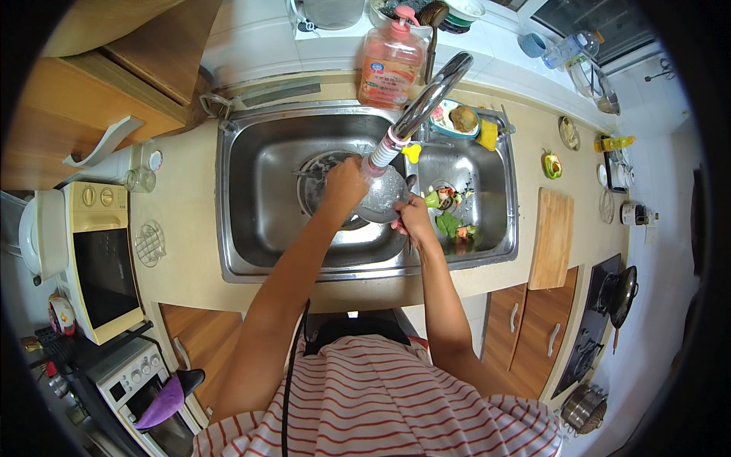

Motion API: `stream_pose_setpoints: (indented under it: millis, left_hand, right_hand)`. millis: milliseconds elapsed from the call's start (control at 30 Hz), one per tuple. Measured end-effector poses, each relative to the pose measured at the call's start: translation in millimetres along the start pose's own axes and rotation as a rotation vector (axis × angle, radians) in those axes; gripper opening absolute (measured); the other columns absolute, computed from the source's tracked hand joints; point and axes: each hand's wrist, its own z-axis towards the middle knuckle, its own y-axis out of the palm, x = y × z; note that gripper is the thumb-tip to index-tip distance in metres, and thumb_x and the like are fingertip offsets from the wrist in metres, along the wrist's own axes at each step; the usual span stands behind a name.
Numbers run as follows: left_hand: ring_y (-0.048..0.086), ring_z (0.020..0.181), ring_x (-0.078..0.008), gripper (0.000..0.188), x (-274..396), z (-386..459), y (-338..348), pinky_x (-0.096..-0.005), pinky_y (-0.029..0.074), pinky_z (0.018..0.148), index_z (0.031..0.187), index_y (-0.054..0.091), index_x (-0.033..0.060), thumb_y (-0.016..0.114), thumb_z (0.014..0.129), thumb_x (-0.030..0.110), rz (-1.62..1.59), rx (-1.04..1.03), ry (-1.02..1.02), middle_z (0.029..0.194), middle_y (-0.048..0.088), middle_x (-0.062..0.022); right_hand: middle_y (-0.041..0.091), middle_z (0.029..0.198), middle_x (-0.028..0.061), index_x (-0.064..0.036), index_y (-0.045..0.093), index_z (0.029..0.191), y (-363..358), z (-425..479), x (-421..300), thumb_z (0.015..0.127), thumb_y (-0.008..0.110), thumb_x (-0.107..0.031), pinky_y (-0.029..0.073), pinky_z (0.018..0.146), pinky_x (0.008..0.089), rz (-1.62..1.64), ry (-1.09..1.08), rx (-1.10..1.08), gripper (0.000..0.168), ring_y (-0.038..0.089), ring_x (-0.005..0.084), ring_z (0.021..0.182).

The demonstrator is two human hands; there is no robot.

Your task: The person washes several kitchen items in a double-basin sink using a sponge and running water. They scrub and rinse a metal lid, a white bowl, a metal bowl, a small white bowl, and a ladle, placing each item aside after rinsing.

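My right hand (416,220) grips the right rim of a grey round bowl (381,199). Wet and bubbly inside, the bowl sits right under the faucet's spray nozzle (381,160). At its left edge is my left hand (347,185), fingers curled; the fingertips are hidden, so whether it grips anything does not show. Beneath both hands a larger round metal basin (311,191) rests in the left bowl of the stainless-steel sink (262,188). A utensil partly shows between my right hand and the sink divider.
Vegetable scraps (451,220) lie in the right sink bowl. Behind the faucet (434,91) stands a pink dish-soap pump bottle (391,68). A yellow sponge (487,135) sits beside a soap dish (442,120). To the right is a wooden cutting board (553,237); a microwave (105,257) stands left.
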Motion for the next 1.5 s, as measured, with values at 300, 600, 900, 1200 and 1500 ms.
stream_pose_setpoints:
  millis: [300,600,900,1200,1500]
  left_hand:
    - [0.064,0.082,-0.0322,0.032,-1,22,0,-0.0370,0.048,0.071,0.089,0.065,0.0050,0.064,0.079,0.035,-0.546,-0.524,-0.109,0.083,0.065,-0.0184]
    - [0.058,0.103,-0.0389,0.034,-56,14,-1,-0.0400,0.045,0.089,0.113,0.060,0.0048,0.053,0.079,0.003,-0.155,-0.290,0.009,0.107,0.061,-0.0256]
    - [0.027,0.131,-0.0442,0.027,1,-62,-16,-0.0580,0.015,0.108,0.103,0.060,0.0000,0.060,0.079,0.013,0.147,-0.025,0.406,0.131,0.042,-0.0269]
    - [0.061,0.066,-0.0301,0.009,-8,-29,4,-0.0391,0.045,0.069,0.084,0.059,0.0022,0.059,0.083,0.011,-0.345,0.019,0.092,0.069,0.060,-0.0177]
    - [0.042,0.068,-0.0046,0.015,-4,-52,-52,-0.0238,0.036,0.061,0.087,0.062,0.0054,0.053,0.093,0.017,-1.106,0.015,-0.481,0.073,0.050,0.0046]
  right_hand:
    - [0.050,0.059,0.0036,0.001,0.051,0.092,17,13,7,0.086,0.052,-0.003,0.031,0.029,0.0228,-0.151,0.016,-0.175,0.008,0.047,0.0107,0.038]
    - [0.052,0.055,0.0129,0.008,0.053,0.074,27,25,18,0.080,0.051,-0.004,0.038,0.036,0.0341,-0.204,-0.180,0.083,0.013,0.052,0.0199,0.039]
    - [0.058,0.057,0.0205,0.010,0.057,0.073,28,49,6,0.079,0.052,-0.010,0.046,0.049,0.0387,-0.365,-0.231,0.243,0.021,0.061,0.0282,0.048]
    - [0.051,0.052,0.0032,-0.001,0.058,0.072,30,37,-35,0.093,0.051,-0.031,0.033,0.039,0.0284,-0.028,-0.165,0.157,0.037,0.046,0.0122,0.041]
    - [0.056,0.077,-0.0014,-0.007,0.062,0.100,68,53,-36,0.090,0.055,-0.019,0.035,0.043,0.0219,0.288,-0.209,-0.012,0.017,0.049,0.0074,0.057]
